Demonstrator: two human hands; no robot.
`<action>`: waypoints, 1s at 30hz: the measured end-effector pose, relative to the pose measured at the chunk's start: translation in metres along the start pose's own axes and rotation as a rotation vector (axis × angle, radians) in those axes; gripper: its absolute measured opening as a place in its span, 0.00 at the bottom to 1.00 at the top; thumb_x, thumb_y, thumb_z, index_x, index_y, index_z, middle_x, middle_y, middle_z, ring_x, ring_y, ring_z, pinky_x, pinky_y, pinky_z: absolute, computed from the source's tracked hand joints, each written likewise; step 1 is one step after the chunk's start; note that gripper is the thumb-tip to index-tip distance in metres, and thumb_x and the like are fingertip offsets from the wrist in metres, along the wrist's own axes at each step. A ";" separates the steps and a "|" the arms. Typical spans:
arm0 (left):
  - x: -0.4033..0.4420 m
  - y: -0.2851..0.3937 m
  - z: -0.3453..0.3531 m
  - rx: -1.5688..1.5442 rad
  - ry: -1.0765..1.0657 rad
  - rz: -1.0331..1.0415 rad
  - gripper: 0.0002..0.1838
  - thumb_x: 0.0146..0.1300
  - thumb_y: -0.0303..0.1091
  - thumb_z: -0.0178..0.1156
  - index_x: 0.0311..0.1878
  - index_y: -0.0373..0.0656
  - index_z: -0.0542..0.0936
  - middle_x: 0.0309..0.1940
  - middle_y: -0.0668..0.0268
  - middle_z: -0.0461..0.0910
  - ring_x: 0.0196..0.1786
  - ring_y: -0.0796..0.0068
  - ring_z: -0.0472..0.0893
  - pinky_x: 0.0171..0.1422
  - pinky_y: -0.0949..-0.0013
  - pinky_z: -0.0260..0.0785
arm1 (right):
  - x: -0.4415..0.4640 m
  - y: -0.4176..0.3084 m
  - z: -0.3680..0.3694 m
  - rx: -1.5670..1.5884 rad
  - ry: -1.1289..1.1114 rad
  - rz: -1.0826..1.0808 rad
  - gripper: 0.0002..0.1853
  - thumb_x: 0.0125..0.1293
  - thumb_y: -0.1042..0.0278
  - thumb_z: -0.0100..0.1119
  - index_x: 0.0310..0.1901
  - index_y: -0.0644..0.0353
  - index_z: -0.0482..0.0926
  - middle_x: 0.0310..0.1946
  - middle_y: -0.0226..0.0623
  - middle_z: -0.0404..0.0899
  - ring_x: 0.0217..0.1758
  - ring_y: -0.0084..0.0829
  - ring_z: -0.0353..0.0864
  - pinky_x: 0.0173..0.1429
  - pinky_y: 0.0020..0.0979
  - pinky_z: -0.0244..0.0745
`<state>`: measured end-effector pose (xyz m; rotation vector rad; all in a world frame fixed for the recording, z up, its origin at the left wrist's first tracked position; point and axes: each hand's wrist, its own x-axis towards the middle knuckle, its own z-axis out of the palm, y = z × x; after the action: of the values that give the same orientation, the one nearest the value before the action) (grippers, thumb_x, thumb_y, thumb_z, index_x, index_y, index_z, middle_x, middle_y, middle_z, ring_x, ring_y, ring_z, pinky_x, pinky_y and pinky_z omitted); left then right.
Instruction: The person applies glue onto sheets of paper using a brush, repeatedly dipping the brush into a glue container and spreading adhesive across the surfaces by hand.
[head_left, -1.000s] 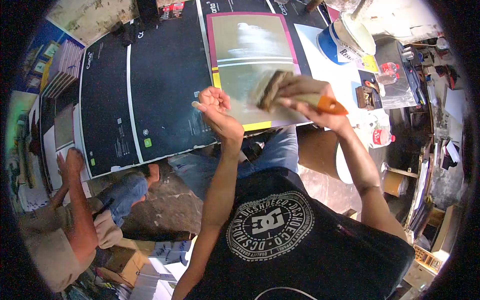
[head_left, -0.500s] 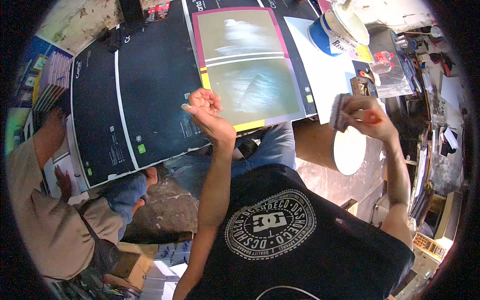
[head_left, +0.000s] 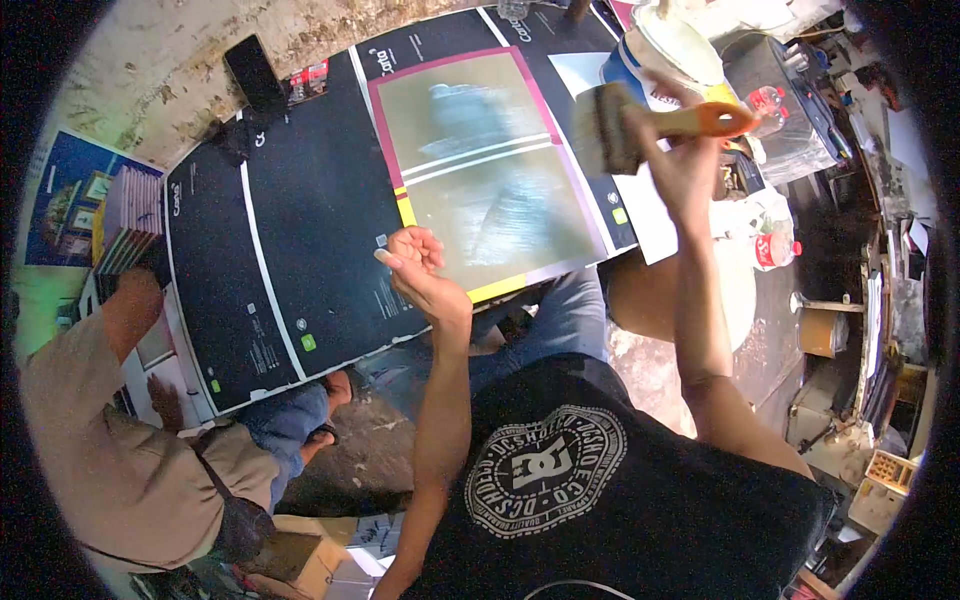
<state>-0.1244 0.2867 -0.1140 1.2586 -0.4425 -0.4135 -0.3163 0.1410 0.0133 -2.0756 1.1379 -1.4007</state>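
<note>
My right hand (head_left: pixel 685 170) grips a wide flat paintbrush (head_left: pixel 665 125) with a wooden handle and an orange end. Its dark bristles point left, raised above a white sheet (head_left: pixel 650 215). My left hand (head_left: pixel 425 275) is loosely closed, palm up, fingers curled in with nothing visible in them. It is over the lower left edge of a grey-green panel (head_left: pixel 450 185) bordered in magenta, yellow and pale violet. Two white lines cross the panel, and pale wet-looking brush streaks show on both halves.
A blue-and-white bucket (head_left: pixel 668 50) stands behind the brush. Dark printed boards (head_left: pixel 310 240) cover the table. Red-labelled bottles (head_left: pixel 775 250) are at right. A phone (head_left: pixel 254 72) and a stack of booklets (head_left: pixel 130 215) are farther left. Another person (head_left: pixel 100 420) sits at left.
My right hand has swung up and left with the paintbrush, from beside the round container toward the bucket and panel. My left hand keeps its curled pose. The view has shifted slightly.
</note>
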 end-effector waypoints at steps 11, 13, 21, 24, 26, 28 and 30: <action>0.000 0.005 0.002 0.310 -0.037 -0.014 0.40 0.74 0.63 0.21 0.38 0.38 0.75 0.24 0.67 0.70 0.27 0.76 0.67 0.34 0.71 0.60 | -0.035 0.077 0.003 -0.161 -0.267 0.302 0.16 0.59 0.59 0.67 0.33 0.68 0.83 0.24 0.40 0.83 0.27 0.26 0.82 0.34 0.31 0.77; 0.000 0.002 0.000 0.227 -0.020 -0.009 0.40 0.71 0.68 0.23 0.38 0.40 0.74 0.24 0.70 0.68 0.28 0.80 0.66 0.34 0.76 0.56 | -0.028 0.090 -0.050 -0.361 -0.181 0.270 0.19 0.59 0.57 0.67 0.30 0.71 0.83 0.21 0.38 0.83 0.25 0.24 0.83 0.31 0.29 0.76; 0.000 0.001 -0.004 -0.321 0.069 -0.047 0.37 0.69 0.72 0.31 0.38 0.45 0.72 0.29 0.70 0.70 0.31 0.80 0.68 0.38 0.77 0.58 | -0.037 0.030 -0.080 0.263 0.182 0.452 0.12 0.63 0.69 0.66 0.45 0.63 0.78 0.41 0.35 0.79 0.43 0.21 0.76 0.48 0.26 0.72; 0.000 0.001 -0.002 -0.319 0.081 -0.021 0.37 0.68 0.73 0.32 0.38 0.45 0.71 0.29 0.70 0.70 0.31 0.80 0.68 0.38 0.77 0.58 | -0.072 0.004 0.005 0.313 -0.023 0.392 0.10 0.61 0.69 0.64 0.41 0.62 0.77 0.31 0.28 0.80 0.34 0.22 0.77 0.39 0.28 0.75; 0.002 0.001 0.000 -0.303 0.101 0.001 0.36 0.69 0.72 0.32 0.37 0.45 0.70 0.29 0.71 0.70 0.31 0.80 0.68 0.37 0.76 0.58 | -0.085 -0.036 0.052 0.142 -0.157 0.383 0.13 0.55 0.66 0.66 0.37 0.63 0.75 0.26 0.41 0.79 0.33 0.29 0.81 0.37 0.32 0.75; 0.000 0.000 -0.001 -0.286 0.099 -0.002 0.36 0.69 0.72 0.31 0.36 0.45 0.70 0.28 0.71 0.70 0.30 0.80 0.68 0.37 0.76 0.58 | -0.098 -0.048 0.084 0.177 -0.228 0.336 0.14 0.55 0.62 0.65 0.35 0.63 0.74 0.24 0.44 0.76 0.29 0.38 0.78 0.35 0.39 0.73; 0.002 -0.002 -0.003 -0.272 0.059 -0.021 0.36 0.69 0.71 0.31 0.35 0.45 0.70 0.28 0.70 0.69 0.29 0.80 0.68 0.36 0.75 0.58 | -0.103 -0.044 0.086 0.039 -0.260 0.157 0.12 0.58 0.67 0.64 0.35 0.65 0.73 0.23 0.38 0.75 0.29 0.25 0.76 0.33 0.30 0.71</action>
<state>-0.1210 0.2881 -0.1162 1.0089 -0.3114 -0.4372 -0.2387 0.2392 -0.0527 -2.0215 1.1262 -1.0374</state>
